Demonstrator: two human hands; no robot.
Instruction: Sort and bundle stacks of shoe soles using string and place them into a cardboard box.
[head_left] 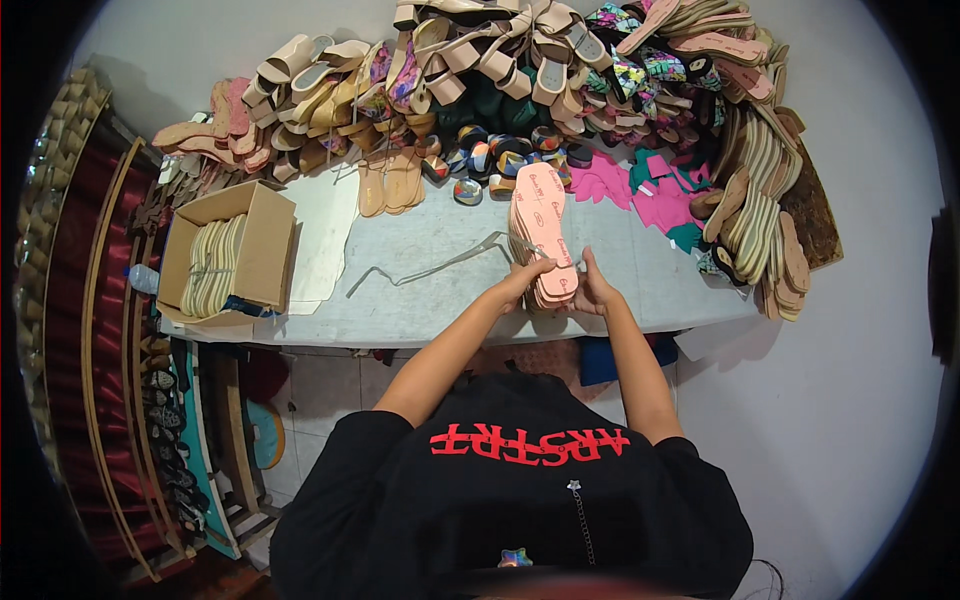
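A stack of pink shoe insoles (pixel 541 205), with dark print on the top one, stands near the middle of the table. My left hand (pixel 522 283) grips its near end from the left, thumb lying over the top insole. From the other side my right hand (pixel 595 285) closes round the same end, its fingers partly hidden by the stack. A thin, bent grey strip (pixel 425 271) lies on the table to the left and reaches the stack's side; I cannot tell whether it touches my left hand.
A cardboard box (pixel 277 245) of striped soles stands at the left beside white sheets (pixel 325 235). Tan insoles (pixel 390 182), patterned heels (pixel 468 190) and pink scraps (pixel 665 205) lie farther back. Heaped sandals (pixel 500 62) line the wall; striped soles (pixel 750 225) crowd the right end.
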